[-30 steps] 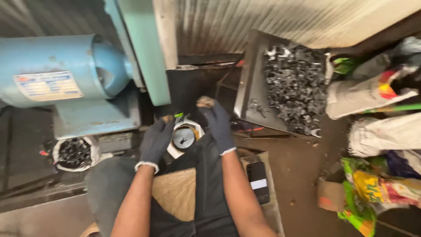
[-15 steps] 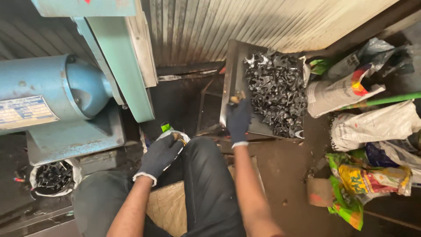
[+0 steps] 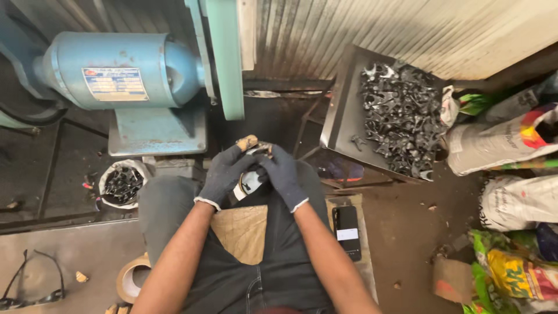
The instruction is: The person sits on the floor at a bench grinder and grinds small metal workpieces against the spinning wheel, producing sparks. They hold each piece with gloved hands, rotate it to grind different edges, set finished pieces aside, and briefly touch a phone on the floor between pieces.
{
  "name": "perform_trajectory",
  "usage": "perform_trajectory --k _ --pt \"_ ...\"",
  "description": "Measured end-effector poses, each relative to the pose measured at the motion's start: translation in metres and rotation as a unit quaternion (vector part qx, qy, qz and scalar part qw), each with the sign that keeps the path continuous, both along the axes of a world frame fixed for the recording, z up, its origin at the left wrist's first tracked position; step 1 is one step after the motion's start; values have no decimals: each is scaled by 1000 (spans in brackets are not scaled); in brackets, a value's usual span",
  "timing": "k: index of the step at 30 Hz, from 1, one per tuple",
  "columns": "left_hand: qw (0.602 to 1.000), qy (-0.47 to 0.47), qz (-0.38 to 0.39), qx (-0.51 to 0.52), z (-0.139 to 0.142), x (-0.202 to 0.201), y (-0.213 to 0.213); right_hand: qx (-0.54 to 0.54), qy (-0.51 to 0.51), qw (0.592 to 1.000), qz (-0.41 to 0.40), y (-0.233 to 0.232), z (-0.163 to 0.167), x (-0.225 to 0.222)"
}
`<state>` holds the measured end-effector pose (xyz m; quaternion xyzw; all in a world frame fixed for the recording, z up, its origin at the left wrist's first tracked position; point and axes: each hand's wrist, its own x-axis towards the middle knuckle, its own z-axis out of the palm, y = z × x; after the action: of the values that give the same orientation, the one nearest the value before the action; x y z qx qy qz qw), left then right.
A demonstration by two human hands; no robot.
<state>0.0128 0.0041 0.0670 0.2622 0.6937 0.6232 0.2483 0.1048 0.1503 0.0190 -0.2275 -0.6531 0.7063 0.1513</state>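
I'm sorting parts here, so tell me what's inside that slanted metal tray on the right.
The metal tray holds a heap of small dark metal parts, piled toward its right side; a few lie loose on the bare left part. Whatever is beneath the heap is covered.

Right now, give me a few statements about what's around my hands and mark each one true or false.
1. Both hands, the left hand and the right hand, wear dark gloves. True.
2. The tray of dark metal parts is on the left. False: it stands to the right, beside the sacks.
3. A black phone lies by the right leg. True.
4. The blue motor sits at lower right. False: it is at upper left.
5. The hands are far apart. False: they meet in front of the knees around a small metal piece.
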Motion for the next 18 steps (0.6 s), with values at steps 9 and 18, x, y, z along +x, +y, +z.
perform_trajectory --k 9,18 --pt "959 173 92 -205 21 -32 -10 -37 57 996 58 -1 3 -30" --pt "947 57 224 -223 -64 -62 3 -28 -68 995 65 -11 -77 -102"
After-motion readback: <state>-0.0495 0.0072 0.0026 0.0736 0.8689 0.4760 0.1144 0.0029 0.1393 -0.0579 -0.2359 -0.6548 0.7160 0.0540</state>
